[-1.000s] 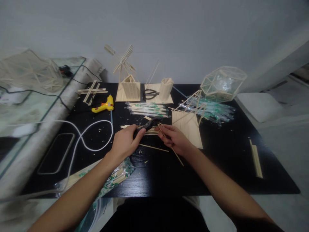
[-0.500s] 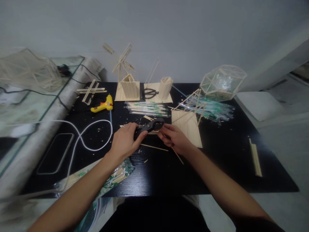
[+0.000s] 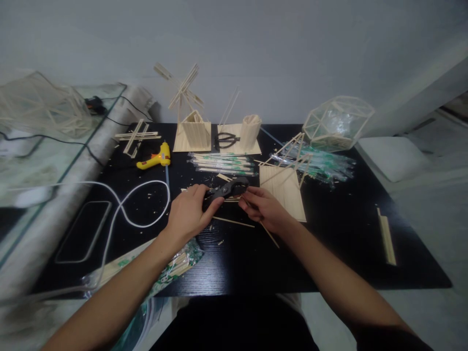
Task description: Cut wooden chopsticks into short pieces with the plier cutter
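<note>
My left hand (image 3: 190,207) is closed round the handles of black pliers (image 3: 229,188), whose curved jaws point right. Beside those jaws, my right hand (image 3: 263,206) pinches a thin wooden stick (image 3: 269,235) that slants down to the right below the palm. Its upper end lies at the jaws; whether they touch it I cannot tell. On the black table (image 3: 234,273) under my hands lie a loose wooden stick (image 3: 234,222) and small offcuts. Just right of my right hand lies a flat wooden panel (image 3: 283,192) with a frame of sticks on it.
A yellow glue gun (image 3: 156,158) and crossed sticks (image 3: 138,137) are at the left. Behind stand a stick windmill (image 3: 195,131), a round stick tower (image 3: 250,132) and black scissors (image 3: 226,140). Wrapped chopsticks (image 3: 222,164), a white cable (image 3: 141,226) and a stick bundle (image 3: 387,240) lie around.
</note>
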Demonstrator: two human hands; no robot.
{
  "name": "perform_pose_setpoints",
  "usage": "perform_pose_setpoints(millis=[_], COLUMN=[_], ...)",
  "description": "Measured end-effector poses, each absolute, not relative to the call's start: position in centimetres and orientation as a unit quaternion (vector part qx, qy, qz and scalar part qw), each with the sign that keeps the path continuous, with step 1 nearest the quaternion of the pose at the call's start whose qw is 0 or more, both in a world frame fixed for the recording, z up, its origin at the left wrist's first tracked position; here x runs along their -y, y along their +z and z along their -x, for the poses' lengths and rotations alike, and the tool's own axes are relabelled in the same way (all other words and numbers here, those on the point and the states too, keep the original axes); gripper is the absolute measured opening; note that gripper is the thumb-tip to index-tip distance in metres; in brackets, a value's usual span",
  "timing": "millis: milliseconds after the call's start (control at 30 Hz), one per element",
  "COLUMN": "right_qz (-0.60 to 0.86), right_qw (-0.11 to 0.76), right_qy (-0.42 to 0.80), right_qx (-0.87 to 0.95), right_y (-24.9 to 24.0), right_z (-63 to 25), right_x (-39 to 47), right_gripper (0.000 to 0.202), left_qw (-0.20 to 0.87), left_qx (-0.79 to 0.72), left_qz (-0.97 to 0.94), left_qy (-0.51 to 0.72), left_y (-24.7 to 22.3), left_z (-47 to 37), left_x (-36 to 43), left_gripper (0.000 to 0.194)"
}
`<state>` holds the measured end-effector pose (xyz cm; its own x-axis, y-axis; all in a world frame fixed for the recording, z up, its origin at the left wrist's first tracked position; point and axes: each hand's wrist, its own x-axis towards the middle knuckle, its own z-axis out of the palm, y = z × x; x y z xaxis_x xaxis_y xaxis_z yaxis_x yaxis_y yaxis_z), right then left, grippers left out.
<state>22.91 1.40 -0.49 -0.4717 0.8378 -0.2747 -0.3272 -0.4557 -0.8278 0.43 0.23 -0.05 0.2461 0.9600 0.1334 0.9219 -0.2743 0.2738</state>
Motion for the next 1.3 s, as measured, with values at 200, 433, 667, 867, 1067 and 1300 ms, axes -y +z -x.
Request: perform_pose_setpoints(millis=[200, 433, 667, 867, 1067, 1300], right_qz=[0.357, 0.353, 0.347, 0.354, 0.360, 0.368], right_qw=[0.369, 0.369, 0.368, 0.364, 0.360, 0.366], right_qy=[0.780, 0.781, 0.785, 0.782, 0.781, 0.776], right_qx=[0.358, 0.359, 0.359, 0.362, 0.362, 0.359], right_y=[-0.54, -0.51, -0.54, -0.71, -0.60, -0.65], right_z=[-22.96, -22.98, -22.96, -23.01, -22.93, -22.99], right_x=[-1.42, -1.42, -1.45, -1.45, -1.44, -1.40], right_gripper=[0.031, 0.035, 0.031, 0.030, 0.035, 0.034], left_qw=[0.072, 0.066, 0.063, 0.060, 0.101, 0.258], left_qx=[-0.597, -0.608, -0.592, -0.590, -0.611, -0.616], left_qz=[-0.790, -0.783, -0.791, -0.793, -0.774, -0.709], left_qy=[0.124, 0.108, 0.142, 0.139, 0.131, 0.225], left_y=[0.16, 0.14, -0.23, -0.16, -0.03, 0.14], left_z=[-0.53, -0.49, -0.41, -0.41, -0.48, -0.43], left_x=[-0.13, -0.07, -0.29, -0.21, -0.17, -0.61], left_gripper=[0.055, 0.054, 0.059, 0.057, 0.052, 0.053])
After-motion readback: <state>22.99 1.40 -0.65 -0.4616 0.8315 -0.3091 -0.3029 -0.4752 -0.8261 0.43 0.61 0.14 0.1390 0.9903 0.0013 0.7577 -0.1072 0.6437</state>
